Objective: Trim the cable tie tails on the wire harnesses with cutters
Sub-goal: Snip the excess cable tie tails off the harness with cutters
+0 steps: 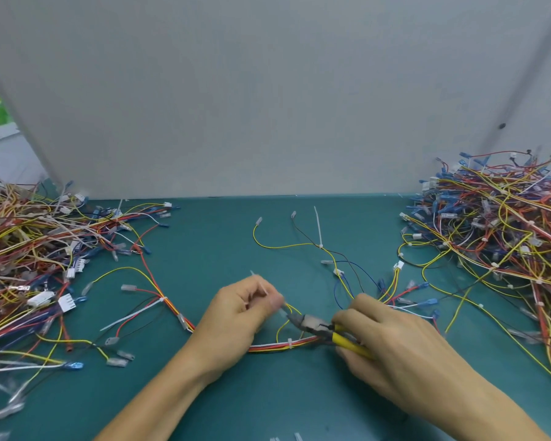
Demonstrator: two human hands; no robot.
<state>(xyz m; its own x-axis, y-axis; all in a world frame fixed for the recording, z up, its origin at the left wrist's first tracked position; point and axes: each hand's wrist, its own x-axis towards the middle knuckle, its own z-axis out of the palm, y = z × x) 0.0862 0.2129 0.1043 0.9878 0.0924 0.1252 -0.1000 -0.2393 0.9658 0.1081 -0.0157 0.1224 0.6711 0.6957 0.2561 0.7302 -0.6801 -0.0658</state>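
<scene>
With my left hand (245, 310) pinching the cable tie tail (263, 288) taut near the surface's (204, 249) six o'clock and my right hand (392, 338) gripping the cutters (312, 324), nose toward nine o'clock, I judged the blades should seat flush at the tail's root, clear of the harness wires (280, 345).

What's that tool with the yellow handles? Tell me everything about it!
It is a pair of cutters with yellow handles and a dark grey metal head. The right hand grips the handles. The nose points left, toward the left hand, which pinches a white cable tie tail. The cutters lie nearly flat, just above a bundle of wires. Blur hides whether the blades are open.
</scene>
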